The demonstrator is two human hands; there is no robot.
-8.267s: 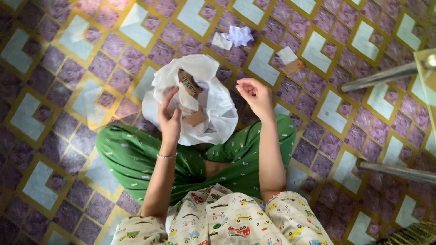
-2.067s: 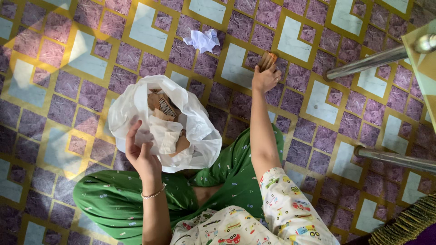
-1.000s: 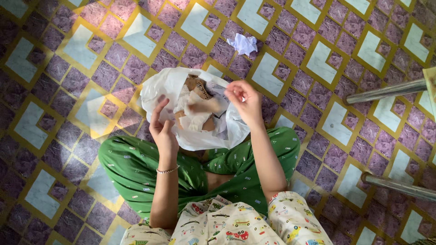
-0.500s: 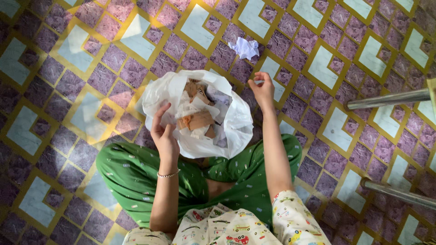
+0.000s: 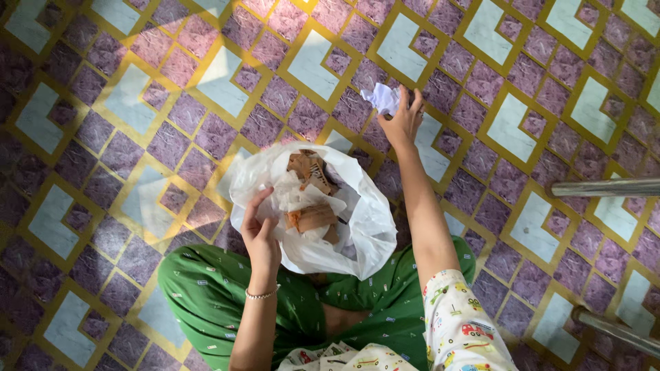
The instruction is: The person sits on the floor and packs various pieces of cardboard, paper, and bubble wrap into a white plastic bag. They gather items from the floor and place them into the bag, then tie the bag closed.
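White plastic bag (image 5: 357, 227), thin and crumpled, mouth open, resting at the centre of the view against your crossed legs in green trousers (image 5: 206, 295). Your left hand (image 5: 261, 230) grasps its rim at the bag's 9 o'clock side, thumb outside, fingers curled over the edge, keeping the mouth spread.

Contents, as far as visible: brown cardboard scraps (image 5: 313, 216), one striped piece at the bag's 12 o'clock, and pale paper among them. By my judgement the bag is partly filled, and most of the loose litter is already inside.

Crumpled white paper ball (image 5: 382, 97), on the patterned floor (image 5: 137, 103) at 12 o'clock from the bag, a little apart from it. Your right hand (image 5: 404, 120) reaches out to it, arm stretched, fingers spread and touching its near edge; whether they have closed on it you cannot tell from here. This is the only stray piece seen on the floor, so what is left appears to be this one item.

Metal furniture legs (image 5: 605, 187), at 3 o'clock, cut off by the frame edge; a second at 4 o'clock.

Hidden or unclear: the bag's lower contents, the palm of your right hand, the bag's bottom behind its folds.
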